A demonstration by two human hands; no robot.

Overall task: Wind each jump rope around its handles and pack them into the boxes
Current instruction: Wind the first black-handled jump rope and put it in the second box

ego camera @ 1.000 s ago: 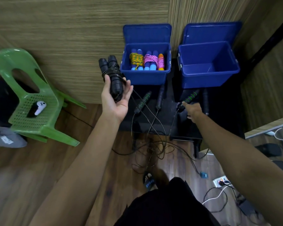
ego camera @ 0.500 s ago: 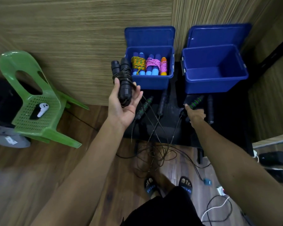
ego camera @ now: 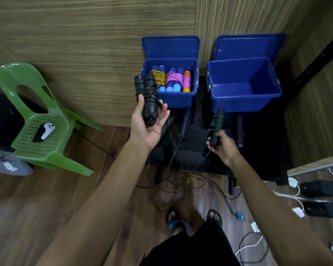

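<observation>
Holding the wound black rope (ego camera: 148, 100) loosely in an upturned left hand (ego camera: 147, 127) before the left box (ego camera: 173, 100), the right hand (ego camera: 222, 145) gripped a green-striped handle (ego camera: 218, 123); dropping the bundle flat beside the packed ropes (ego camera: 171, 79) looked best.

This is looking like a plain room in a home or small office, set up for a recording job. Wood-grain panels (ego camera: 85, 45) are lining the walls and brown planks (ego camera: 37, 217) are covering the floor, where a green plastic chair (ego camera: 40, 120) is standing with a white controller (ego camera: 46, 130) lying on its seat. Loose cables (ego camera: 288, 194), plugs and black adapters (ego camera: 318, 188) are trailing across the floor at the right, beside a low black desk (ego camera: 258, 150) carrying two blue boxes (ego camera: 244, 96).
</observation>
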